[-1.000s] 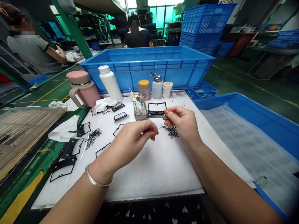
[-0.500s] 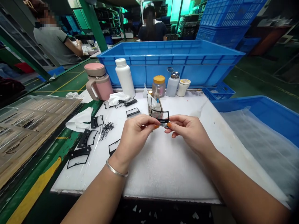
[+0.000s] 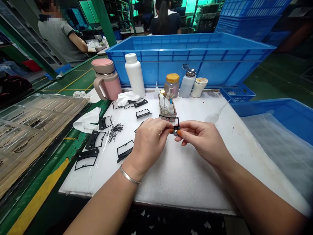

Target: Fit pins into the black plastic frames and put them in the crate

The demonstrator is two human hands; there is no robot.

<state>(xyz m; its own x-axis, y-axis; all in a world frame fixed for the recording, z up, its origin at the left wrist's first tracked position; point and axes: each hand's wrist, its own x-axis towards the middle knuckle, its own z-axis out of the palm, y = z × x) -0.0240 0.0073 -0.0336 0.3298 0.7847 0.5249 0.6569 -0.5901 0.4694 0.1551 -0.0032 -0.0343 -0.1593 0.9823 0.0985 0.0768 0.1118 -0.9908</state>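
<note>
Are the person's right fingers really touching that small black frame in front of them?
Touching: the head view shows the right fingers pinching the small black frame at its lower right corner.

Black on the frame [image 3: 176, 127] in the fingers [image 3: 192, 137], orange on the nails [image 3: 179, 132]. White across bench [image 3: 181, 182] and tall bottle [image 3: 136, 76]; pink on the mug [image 3: 111, 86] (beige at the handle [image 3: 97, 87]); yellow on the jar lid [image 3: 172, 77]; blue on the crate [image 3: 220, 70]. Black with white hearts on the cloth [image 3: 166, 220].
</note>
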